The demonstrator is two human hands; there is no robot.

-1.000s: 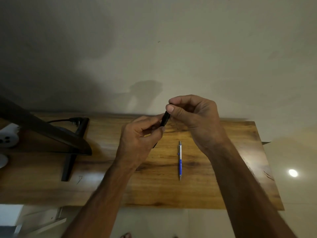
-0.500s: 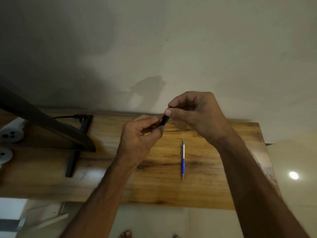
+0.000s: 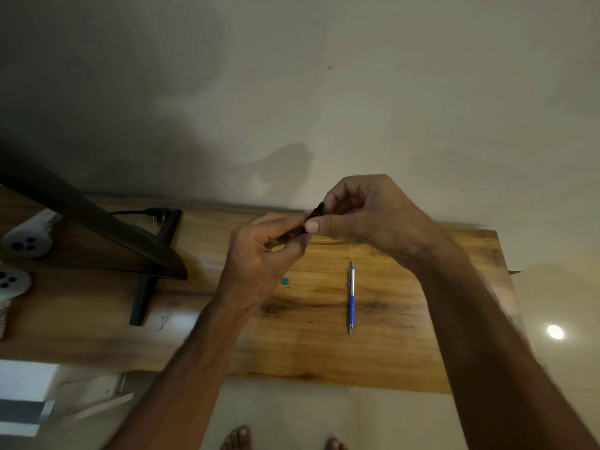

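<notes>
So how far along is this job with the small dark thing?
Nothing looks finished. In hand: the left hand and right hand both pinch the small dark pen-like piece above the table. Left, probably: the blue pen, lying untouched on the table.

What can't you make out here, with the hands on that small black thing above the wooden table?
Head view only.
1. Black thing: mostly covered by the fingers of the left hand and right hand; only one end shows, so what it is cannot be told.
2. Teal bit on the table: too small to identify.
3. Dark panel: cut off by the left edge.
</notes>
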